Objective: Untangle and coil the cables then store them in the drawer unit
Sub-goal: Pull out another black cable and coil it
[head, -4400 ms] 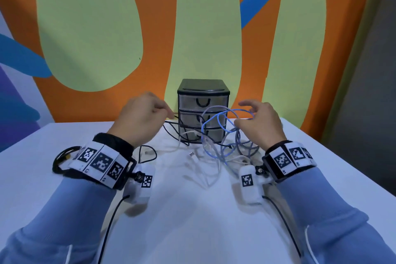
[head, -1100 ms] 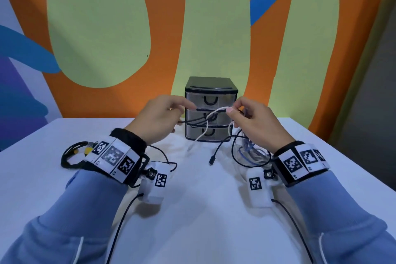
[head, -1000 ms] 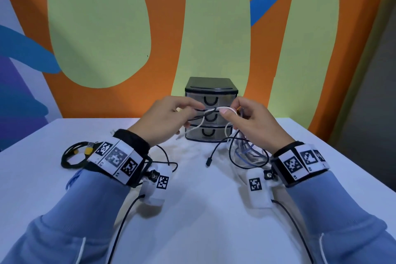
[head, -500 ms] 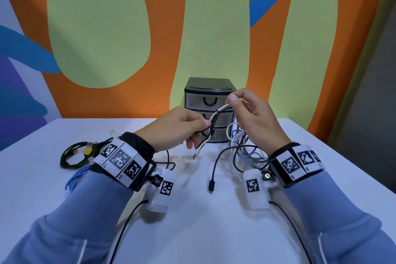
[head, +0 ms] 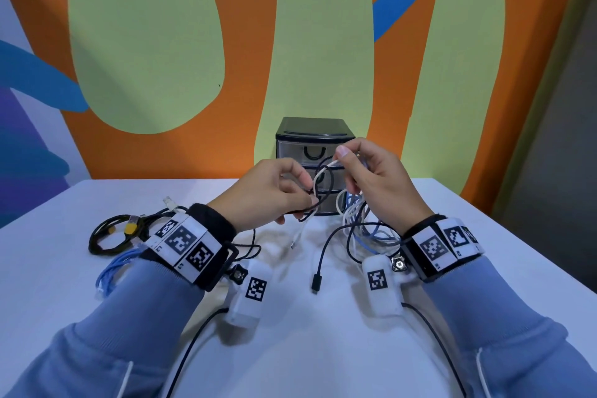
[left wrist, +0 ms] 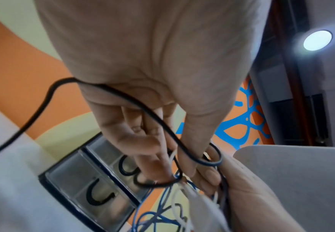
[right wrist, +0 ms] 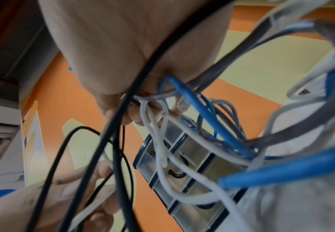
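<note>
Pinching tangled cables [head: 326, 191], both hands — left [head: 265, 194], right [head: 378, 184] — masking drawer unit [head: 315, 136]; coiled black cable [head: 109, 237] aside.

A tangle of white, black and blue cables [head: 357, 220] hangs above the table's middle before a closed three-drawer unit [head: 315, 142] at the far edge, while coiled black [head: 109, 236] and blue cables [head: 113, 270] lie near the left edge.

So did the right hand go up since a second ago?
Yes. The right hand rose: its fingertips now reach the drawer unit's top drawer, up from the middle one.
</note>
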### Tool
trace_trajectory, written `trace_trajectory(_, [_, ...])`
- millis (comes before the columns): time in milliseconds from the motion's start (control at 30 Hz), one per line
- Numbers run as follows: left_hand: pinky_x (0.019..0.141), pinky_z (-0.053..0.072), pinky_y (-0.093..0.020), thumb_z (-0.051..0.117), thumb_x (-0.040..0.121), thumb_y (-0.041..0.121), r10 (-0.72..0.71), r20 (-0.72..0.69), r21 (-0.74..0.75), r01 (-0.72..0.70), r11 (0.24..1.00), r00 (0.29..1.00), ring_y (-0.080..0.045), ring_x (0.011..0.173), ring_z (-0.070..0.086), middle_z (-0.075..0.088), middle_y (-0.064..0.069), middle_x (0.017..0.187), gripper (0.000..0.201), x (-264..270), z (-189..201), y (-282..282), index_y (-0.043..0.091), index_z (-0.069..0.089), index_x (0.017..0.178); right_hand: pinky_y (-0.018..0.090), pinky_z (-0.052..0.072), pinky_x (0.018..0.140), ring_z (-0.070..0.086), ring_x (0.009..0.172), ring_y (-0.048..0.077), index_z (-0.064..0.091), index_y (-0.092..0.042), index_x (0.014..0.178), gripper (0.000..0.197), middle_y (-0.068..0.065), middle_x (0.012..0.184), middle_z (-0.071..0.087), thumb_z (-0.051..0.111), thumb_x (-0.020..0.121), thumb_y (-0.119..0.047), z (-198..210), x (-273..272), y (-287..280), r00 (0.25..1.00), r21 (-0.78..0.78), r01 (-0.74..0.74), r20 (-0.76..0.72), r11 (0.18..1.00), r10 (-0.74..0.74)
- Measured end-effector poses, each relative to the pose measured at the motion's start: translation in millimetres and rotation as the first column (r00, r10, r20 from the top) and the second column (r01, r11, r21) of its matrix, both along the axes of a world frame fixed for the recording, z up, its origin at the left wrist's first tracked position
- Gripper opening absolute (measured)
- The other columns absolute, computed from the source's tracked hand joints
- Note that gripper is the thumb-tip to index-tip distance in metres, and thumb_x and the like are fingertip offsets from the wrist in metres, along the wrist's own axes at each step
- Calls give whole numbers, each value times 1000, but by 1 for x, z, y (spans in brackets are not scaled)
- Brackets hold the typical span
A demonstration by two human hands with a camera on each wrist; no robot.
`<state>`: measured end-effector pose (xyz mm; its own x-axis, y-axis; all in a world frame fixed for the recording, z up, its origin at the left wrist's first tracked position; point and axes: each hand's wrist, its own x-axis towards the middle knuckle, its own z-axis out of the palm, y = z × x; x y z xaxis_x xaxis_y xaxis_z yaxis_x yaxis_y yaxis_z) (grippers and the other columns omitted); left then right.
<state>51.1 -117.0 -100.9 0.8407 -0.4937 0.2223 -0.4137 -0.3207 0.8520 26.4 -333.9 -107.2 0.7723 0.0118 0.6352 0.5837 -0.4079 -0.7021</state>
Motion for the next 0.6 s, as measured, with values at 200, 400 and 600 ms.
trace_trajectory(200, [55,49,-24,77,97,23,44,13,-3,-44,999,999,-13,68,64,80,-14,88,17,-1,-3,-2,9,67,99,35,40,61,45,58,19,64,-19,93,20,2,61,54,56,109,-27,-2,3,4,998,79,-62,-17,995,64])
trace_trajectory(400, [43,45,-26,61,108,23,155,43,-250,-140,958,987,-29,62,72,79,-14,82,20,-1,3,1,6,50,107,9,36,58,51,52,-1,68,-14,95,14,-21,55,52,64,104,-23,0,-1,0,998,23,-62,-25,998,62])
trace_trajectory(600, [55,43,-34,60,107,16,256,322,-233,-186,955,911,-19,58,55,60,5,62,7,9,4,8,22,56,105,31,22,53,23,52,26,79,-22,96,17,0,55,30,67,103,-32,-2,0,-4,985,35,-106,-131,994,110])
